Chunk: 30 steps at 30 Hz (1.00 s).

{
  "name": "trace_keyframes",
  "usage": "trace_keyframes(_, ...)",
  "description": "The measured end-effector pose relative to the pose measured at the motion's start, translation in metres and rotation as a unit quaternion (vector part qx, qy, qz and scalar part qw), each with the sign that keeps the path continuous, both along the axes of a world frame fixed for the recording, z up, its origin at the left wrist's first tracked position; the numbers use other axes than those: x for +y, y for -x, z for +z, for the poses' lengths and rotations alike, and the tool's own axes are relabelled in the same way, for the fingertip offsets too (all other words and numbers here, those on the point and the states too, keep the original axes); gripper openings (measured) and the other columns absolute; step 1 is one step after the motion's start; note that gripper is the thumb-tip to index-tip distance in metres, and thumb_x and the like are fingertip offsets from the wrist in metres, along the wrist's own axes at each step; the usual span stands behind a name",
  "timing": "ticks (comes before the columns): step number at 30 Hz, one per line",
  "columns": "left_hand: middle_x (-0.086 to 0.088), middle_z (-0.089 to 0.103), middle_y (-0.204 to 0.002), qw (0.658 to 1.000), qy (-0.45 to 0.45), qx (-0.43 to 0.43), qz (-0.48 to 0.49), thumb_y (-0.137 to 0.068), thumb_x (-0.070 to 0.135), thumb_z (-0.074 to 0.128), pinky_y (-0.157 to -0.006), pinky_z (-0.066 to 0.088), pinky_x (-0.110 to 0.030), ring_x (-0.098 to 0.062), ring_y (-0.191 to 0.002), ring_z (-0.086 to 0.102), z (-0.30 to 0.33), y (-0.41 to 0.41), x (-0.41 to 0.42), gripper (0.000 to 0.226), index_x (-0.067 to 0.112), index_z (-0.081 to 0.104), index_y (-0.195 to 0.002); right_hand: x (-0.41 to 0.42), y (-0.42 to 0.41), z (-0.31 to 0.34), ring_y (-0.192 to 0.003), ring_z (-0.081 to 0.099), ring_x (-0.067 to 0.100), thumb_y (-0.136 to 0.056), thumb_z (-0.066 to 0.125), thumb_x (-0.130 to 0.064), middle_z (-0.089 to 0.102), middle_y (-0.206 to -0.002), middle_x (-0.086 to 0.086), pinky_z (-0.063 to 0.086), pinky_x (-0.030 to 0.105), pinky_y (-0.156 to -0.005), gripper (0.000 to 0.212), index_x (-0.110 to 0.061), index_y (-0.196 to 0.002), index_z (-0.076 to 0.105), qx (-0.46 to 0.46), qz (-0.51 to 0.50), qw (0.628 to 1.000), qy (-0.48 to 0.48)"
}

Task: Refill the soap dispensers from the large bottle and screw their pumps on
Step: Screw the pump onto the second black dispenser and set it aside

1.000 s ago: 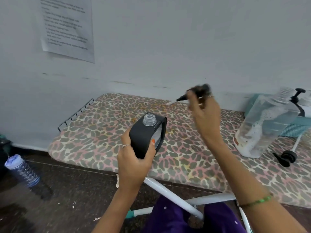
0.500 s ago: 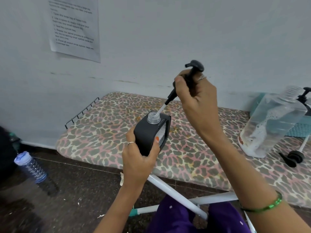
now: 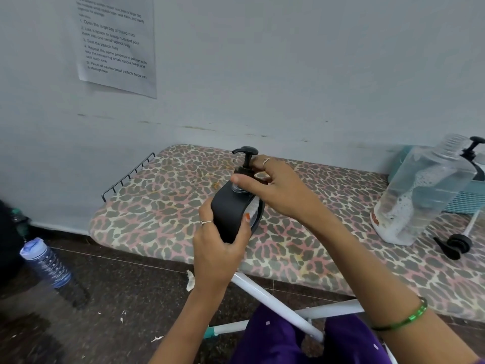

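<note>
The small black-sleeved soap dispenser with a clear window is held off the leopard-print padded board, tilted toward the wall, by the left hand, whose fingers and thumb are wrapped closed around its lower body. The black plastic pump with a curved spout is seated in the clear threaded neck, and its collar is pinched between the thumb and fingers of the right hand, closed on it as for turning. The dispenser is judged to be light and rigid; its matt sleeve should give a sure grip, though any soap on the neck would make the collar slippery. Hold is best taken on the collar, not on the thin stem or spout, which could be bent or depressed. Whether the threads are yet engaged cannot be told. The large clear plastic refill bottle, uncapped and leaning against a teal basket, stands well apart to the right; it looks mostly empty, so it is likely to be light and easily tipped. A second black pump with a white tube lies just beside it on the board
</note>
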<state>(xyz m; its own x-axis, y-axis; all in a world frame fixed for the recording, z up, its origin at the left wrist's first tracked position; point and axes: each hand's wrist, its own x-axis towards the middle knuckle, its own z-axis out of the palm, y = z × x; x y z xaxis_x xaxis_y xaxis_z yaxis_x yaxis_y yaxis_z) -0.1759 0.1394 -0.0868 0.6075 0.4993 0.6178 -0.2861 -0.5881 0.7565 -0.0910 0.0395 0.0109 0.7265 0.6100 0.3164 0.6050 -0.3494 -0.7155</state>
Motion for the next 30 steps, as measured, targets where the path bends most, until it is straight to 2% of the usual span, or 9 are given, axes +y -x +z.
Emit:
trace_keyframes(2, -0.001, 0.063, -0.096, 1.000, -0.001, 0.001, -0.003, -0.082, 0.052, 0.058, -0.061, 0.047, -0.009, -0.004, -0.080, 0.062, 0.000, 0.000, 0.000, 0.061, 0.011, 0.043, -0.125, 0.000, 0.006, 0.000, -0.090, 0.054, 0.004, -0.084, 0.068, -0.041, 0.059, -0.097, -0.009, 0.039, 0.006, -0.077, 0.032, -0.019, -0.105, 0.060, -0.013, -0.016, 1.000, 0.011)
trace_keyframes(4, -0.002, 0.063, -0.094, 1.000, -0.005, 0.003, -0.004, -0.082, 0.053, 0.059, -0.059, 0.048, -0.011, -0.006, -0.079, 0.063, 0.000, 0.001, 0.001, 0.062, 0.011, 0.043, -0.125, 0.002, 0.012, 0.000, -0.077, 0.049, -0.001, -0.082, 0.072, -0.035, 0.056, -0.088, -0.008, 0.036, 0.003, -0.070, 0.031, -0.014, -0.099, 0.058, -0.026, -0.034, 0.999, -0.006)
trace_keyframes(7, -0.004, 0.063, -0.094, 1.000, -0.006, 0.011, -0.003, -0.083, 0.047, 0.064, -0.060, 0.047, -0.009, -0.005, -0.078, 0.062, -0.001, 0.001, 0.001, 0.062, 0.007, 0.044, -0.126, 0.007, 0.016, -0.002, -0.073, 0.049, -0.002, -0.080, 0.074, -0.038, 0.054, -0.083, -0.009, 0.036, 0.007, -0.068, 0.032, -0.016, -0.091, 0.053, -0.018, -0.052, 0.998, -0.026)
trace_keyframes(10, -0.007, 0.064, -0.093, 1.000, -0.002, 0.015, -0.002, -0.085, 0.043, 0.067, -0.061, 0.046, -0.010, -0.008, -0.076, 0.062, -0.001, 0.000, 0.001, 0.059, 0.006, 0.044, -0.125, 0.005, 0.018, 0.000, -0.095, 0.055, 0.004, -0.087, 0.063, -0.044, 0.061, -0.105, -0.006, 0.038, 0.004, -0.076, 0.034, -0.019, -0.109, 0.054, 0.024, -0.027, 0.999, -0.028)
trace_keyframes(13, -0.003, 0.064, -0.098, 1.000, -0.003, 0.007, 0.003, -0.082, 0.048, 0.060, -0.068, 0.052, -0.019, -0.012, -0.084, 0.063, -0.002, -0.001, 0.001, 0.060, 0.008, 0.044, -0.124, -0.004, 0.021, 0.003, -0.108, 0.060, 0.008, -0.098, 0.051, -0.023, 0.064, -0.120, 0.008, 0.047, 0.021, -0.093, 0.029, -0.012, -0.124, 0.057, 0.098, 0.050, 0.990, -0.087)
trace_keyframes(17, -0.003, 0.064, -0.098, 1.000, -0.002, 0.005, 0.003, -0.082, 0.048, 0.059, -0.066, 0.053, -0.020, -0.010, -0.083, 0.064, -0.002, 0.000, 0.000, 0.059, 0.011, 0.043, -0.124, -0.006, 0.016, -0.001, -0.108, 0.061, 0.002, -0.090, 0.062, -0.009, 0.069, -0.114, -0.002, 0.046, 0.025, -0.100, 0.026, -0.013, -0.116, 0.066, 0.124, 0.036, 0.984, -0.124)
trace_keyframes(22, -0.005, 0.062, -0.091, 1.000, -0.005, 0.015, 0.005, -0.084, 0.048, 0.066, -0.056, 0.044, -0.007, -0.008, -0.072, 0.061, 0.000, 0.002, -0.001, 0.062, 0.008, 0.043, -0.126, 0.008, 0.016, -0.004, -0.076, 0.054, -0.003, -0.070, 0.084, -0.028, 0.058, -0.087, -0.003, 0.044, 0.013, -0.069, 0.037, -0.017, -0.086, 0.052, 0.078, -0.064, 0.984, -0.148)
trace_keyframes(25, -0.006, 0.063, -0.091, 1.000, -0.003, 0.014, 0.001, -0.085, 0.043, 0.066, -0.058, 0.044, -0.007, -0.006, -0.073, 0.060, 0.000, 0.001, 0.000, 0.059, 0.006, 0.044, -0.126, 0.009, 0.018, -0.005, -0.095, 0.057, 0.007, -0.081, 0.073, -0.035, 0.060, -0.104, -0.001, 0.046, 0.021, -0.082, 0.035, -0.019, -0.106, 0.054, 0.080, -0.048, 0.991, -0.101)
trace_keyframes(30, -0.002, 0.062, -0.094, 1.000, -0.002, 0.015, 0.006, -0.081, 0.035, 0.065, -0.063, 0.045, -0.005, 0.005, -0.083, 0.060, -0.002, 0.000, 0.000, 0.057, 0.006, 0.044, -0.125, -0.004, 0.013, -0.006, -0.115, 0.059, 0.008, -0.090, 0.056, -0.002, 0.065, -0.123, 0.004, 0.045, 0.026, -0.101, 0.034, -0.010, -0.123, 0.061, 0.167, 0.069, 0.974, -0.139)
